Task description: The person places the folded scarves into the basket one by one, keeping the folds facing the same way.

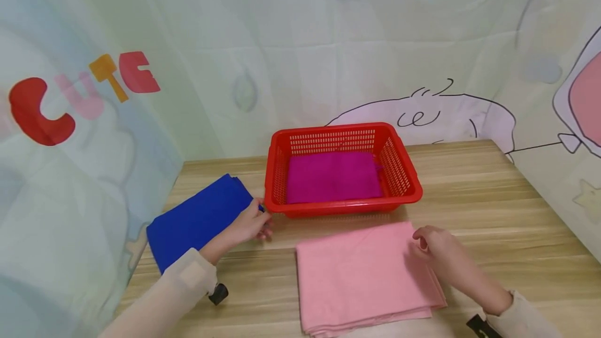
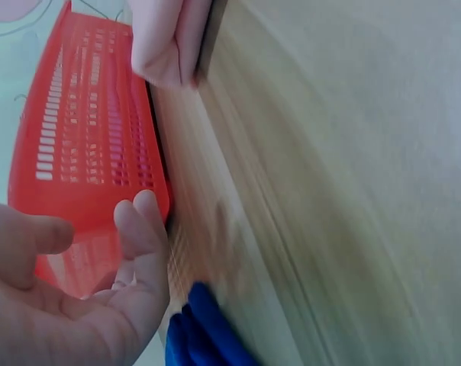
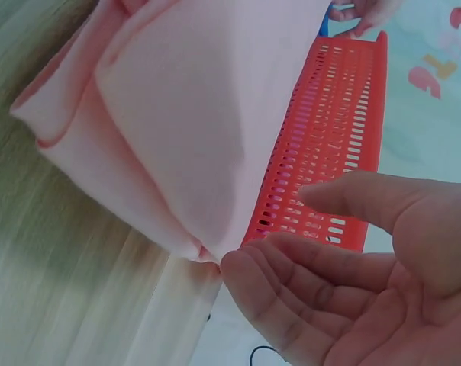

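Observation:
A folded pink cloth [image 1: 361, 275] lies flat on the table in front of a red plastic basket [image 1: 347, 206]. My right hand [image 1: 439, 252] hovers by its far right corner; in the right wrist view thumb and fingers are loosely bent and apart, with nothing between them. Inside the basket lies a folded magenta cloth [image 1: 333, 177]. My left hand [image 1: 251, 221] is beside the basket's near left corner, over the right end of a folded blue cloth [image 1: 202, 220]. Its fingers are relaxed and hold nothing in the left wrist view.
The wood-patterned table [image 1: 488, 197] stands against a printed backdrop [image 1: 211, 67] at the back and both sides. Bare tabletop shows to the right of the basket and between the blue and pink cloths. A black band [image 1: 218, 293] sits at the left wrist.

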